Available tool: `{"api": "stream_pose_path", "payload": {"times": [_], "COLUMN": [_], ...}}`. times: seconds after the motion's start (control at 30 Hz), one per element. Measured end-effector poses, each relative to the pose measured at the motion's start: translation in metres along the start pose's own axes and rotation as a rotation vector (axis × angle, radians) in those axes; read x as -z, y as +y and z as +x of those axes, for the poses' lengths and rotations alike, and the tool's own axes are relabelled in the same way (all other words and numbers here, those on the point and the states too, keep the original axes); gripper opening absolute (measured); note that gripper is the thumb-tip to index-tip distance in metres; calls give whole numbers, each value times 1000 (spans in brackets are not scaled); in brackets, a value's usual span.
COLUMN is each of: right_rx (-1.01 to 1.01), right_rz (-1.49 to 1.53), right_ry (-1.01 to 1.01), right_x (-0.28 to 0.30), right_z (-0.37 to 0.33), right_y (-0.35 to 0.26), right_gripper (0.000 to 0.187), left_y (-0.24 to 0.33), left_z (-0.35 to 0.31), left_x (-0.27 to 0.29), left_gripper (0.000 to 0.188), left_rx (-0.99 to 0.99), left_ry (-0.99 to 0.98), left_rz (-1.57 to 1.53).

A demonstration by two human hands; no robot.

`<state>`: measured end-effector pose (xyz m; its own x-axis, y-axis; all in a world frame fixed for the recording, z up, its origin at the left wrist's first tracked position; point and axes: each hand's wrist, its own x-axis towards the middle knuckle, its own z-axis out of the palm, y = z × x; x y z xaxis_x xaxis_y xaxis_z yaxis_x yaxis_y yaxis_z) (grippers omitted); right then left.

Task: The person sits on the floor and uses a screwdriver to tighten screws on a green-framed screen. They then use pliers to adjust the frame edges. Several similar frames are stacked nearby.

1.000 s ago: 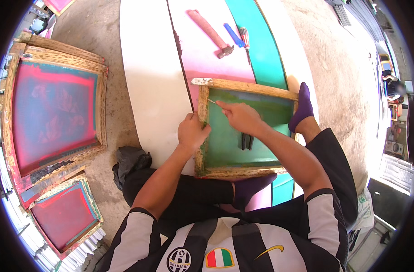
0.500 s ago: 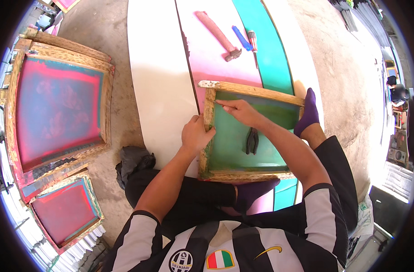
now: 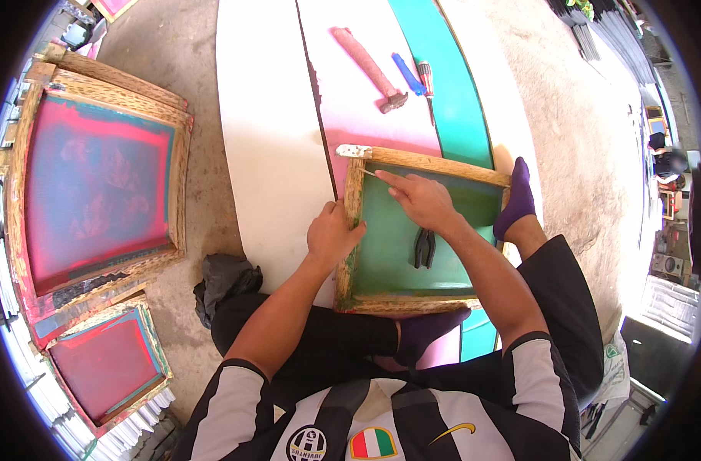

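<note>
A wooden screen-printing frame with green mesh lies tilted in front of me, across my lower leg area. My left hand is wrapped round its left rail, thumb on the upper side. My right hand is closed over the mesh near the far left corner, index finger stretched along a thin, pale, pointed tool whose tip meets the inner edge of that rail. The rest of this tool is hidden in the palm. Black-handled pliers rest on the mesh below my right wrist.
Beyond the frame lie a hammer, a blue-handled tool and a screwdriver on the striped board. Two pink-and-blue screen frames, one larger and one smaller, stand at left. A black plastic bag sits beside my knee.
My right hand has drawn slightly back and right, exposing more of the thin tool at the corner. The left hand keeps its grip on the rail.
</note>
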<state>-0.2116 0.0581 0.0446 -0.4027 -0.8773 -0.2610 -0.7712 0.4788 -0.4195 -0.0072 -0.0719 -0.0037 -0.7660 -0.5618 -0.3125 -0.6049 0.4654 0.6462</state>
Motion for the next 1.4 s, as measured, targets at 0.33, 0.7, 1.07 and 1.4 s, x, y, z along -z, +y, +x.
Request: {"api": "stream_pose_path", "payload": {"times": [0.33,0.7,1.07,1.4], "right_rx": [-34,-56,13,37], "right_rz": [-228,-395,-265,146], "right_ry": [-41,-293,-95,-157], "right_x": [5,41,3,-7], "right_z": [10,27,20,31], "right_y": [-26,-76,-20,8], "right_gripper": [45,61,46,49], "left_y": [-2,-10,-11,-9], "left_z": [0,1,3,1], "left_x": [-3,-8,-14,-5], "left_gripper": [69,67,53,59], "left_rx": [-9,-55,-85,-81], "left_ry": [12,24,103,52], "left_rz": [-15,10,-25,4]}}
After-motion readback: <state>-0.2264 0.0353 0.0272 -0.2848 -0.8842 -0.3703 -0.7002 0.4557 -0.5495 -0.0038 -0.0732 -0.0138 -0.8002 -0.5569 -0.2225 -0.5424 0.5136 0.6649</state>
